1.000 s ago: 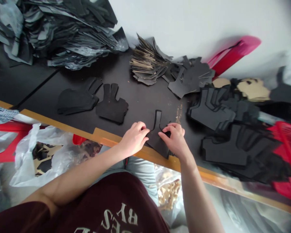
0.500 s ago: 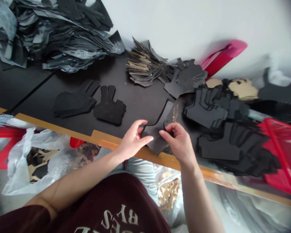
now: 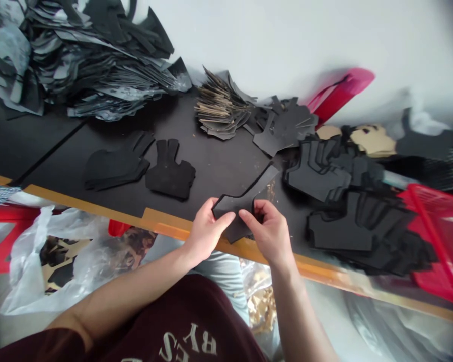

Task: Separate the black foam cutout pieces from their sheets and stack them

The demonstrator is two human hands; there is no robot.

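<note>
Left hand (image 3: 207, 234) and right hand (image 3: 268, 232) grasping a black cutout (image 3: 241, 203) by its edges, the piece lying between them above the black tabletop (image 3: 211, 166), its lower tip at the orange edge strip (image 3: 166, 223); stacked black cutouts (image 3: 317, 176) just right of the right hand; two separate black cutouts (image 3: 169, 171) to the left; tan-layered stack (image 3: 221, 110) beyond; red wire basket (image 3: 438, 226) far right.

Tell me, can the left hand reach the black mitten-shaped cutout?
Probably yes: the left hand is close to the black cutout, with only dark tabletop between, though it now holds another cutout.
</note>
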